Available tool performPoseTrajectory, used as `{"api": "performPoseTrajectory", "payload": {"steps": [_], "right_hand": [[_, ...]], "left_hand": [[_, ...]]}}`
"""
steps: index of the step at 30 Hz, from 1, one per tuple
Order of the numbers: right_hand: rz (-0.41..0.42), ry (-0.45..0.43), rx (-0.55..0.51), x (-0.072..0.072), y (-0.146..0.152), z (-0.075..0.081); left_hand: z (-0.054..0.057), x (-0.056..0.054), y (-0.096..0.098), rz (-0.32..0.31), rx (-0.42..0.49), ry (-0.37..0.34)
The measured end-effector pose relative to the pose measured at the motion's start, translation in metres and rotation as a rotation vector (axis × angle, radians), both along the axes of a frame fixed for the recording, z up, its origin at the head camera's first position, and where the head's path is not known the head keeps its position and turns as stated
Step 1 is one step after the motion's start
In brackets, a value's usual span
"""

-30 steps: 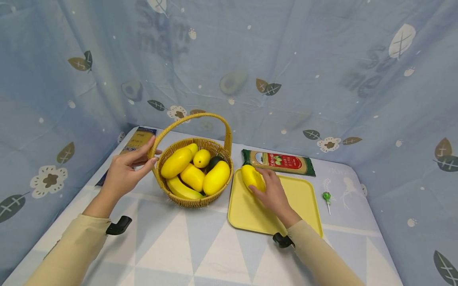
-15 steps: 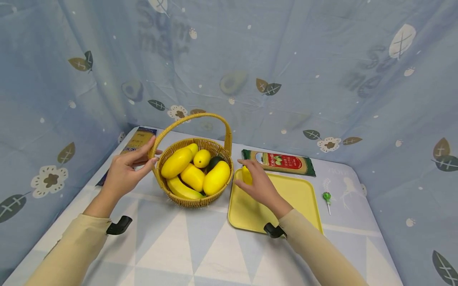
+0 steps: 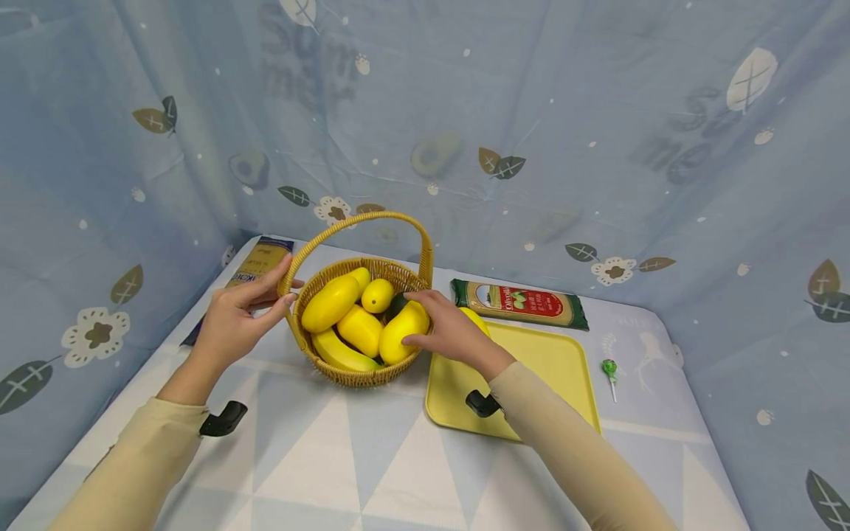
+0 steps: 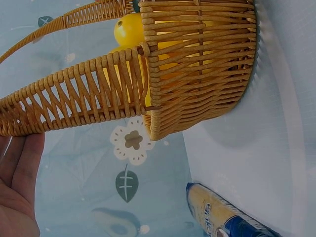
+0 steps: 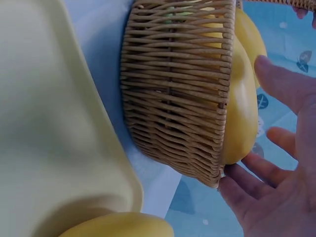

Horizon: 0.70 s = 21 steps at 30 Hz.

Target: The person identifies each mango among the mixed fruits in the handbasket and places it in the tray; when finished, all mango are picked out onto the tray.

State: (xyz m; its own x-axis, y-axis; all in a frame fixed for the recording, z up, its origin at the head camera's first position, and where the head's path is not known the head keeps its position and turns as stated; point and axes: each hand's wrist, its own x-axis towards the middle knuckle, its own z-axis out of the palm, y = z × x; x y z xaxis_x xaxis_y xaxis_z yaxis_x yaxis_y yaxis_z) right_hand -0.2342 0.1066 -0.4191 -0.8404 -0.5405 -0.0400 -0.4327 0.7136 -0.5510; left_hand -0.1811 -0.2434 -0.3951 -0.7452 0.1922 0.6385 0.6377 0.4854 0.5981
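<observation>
A wicker basket (image 3: 361, 377) with a tall handle (image 3: 372, 215) holds several yellow fruits, among them a banana (image 3: 337, 352) and a lemon (image 3: 377, 295). Thumb and fingers of my left hand (image 3: 242, 313) pinch the left side of that handle low down. My right hand (image 3: 451, 332) reaches over the basket's right rim, its fingers spread around a yellow mango (image 3: 397, 339). In the right wrist view the thumb lies beside this mango (image 5: 242, 103) and the fingertips are at its lower end, right by the rim. A dark fruit (image 3: 396, 304) is partly hidden behind it.
On the yellow tray (image 3: 531, 391) to the right lies another yellow fruit (image 3: 475, 320), partly covered by my right hand. Behind the tray is a green and red spaghetti pack (image 3: 521, 302). A lollipop (image 3: 609, 372) lies at the right, a blue pasta pack (image 3: 262, 258) at the left.
My right hand has let go of the yellow fruit on the tray and moved left to the mango in the basket. My left hand stays at the handle.
</observation>
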Motion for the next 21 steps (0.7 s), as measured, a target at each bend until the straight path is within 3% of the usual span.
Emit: {"api": "performPoseTrajectory", "payload": {"steps": [6,12,21], "right_hand": [[0.042,-0.036,0.062,-0.006,-0.006,0.004],[0.075,0.003,0.089,-0.009,-0.009,0.006],[0.112,-0.023,0.037,-0.008,-0.010,0.011]], "left_hand": [[0.000,-0.001,0.000,-0.015,0.010,0.009],[0.001,0.000,0.001,-0.018,0.013,0.009],[0.001,0.000,0.001,-0.013,0.008,-0.001]]}}
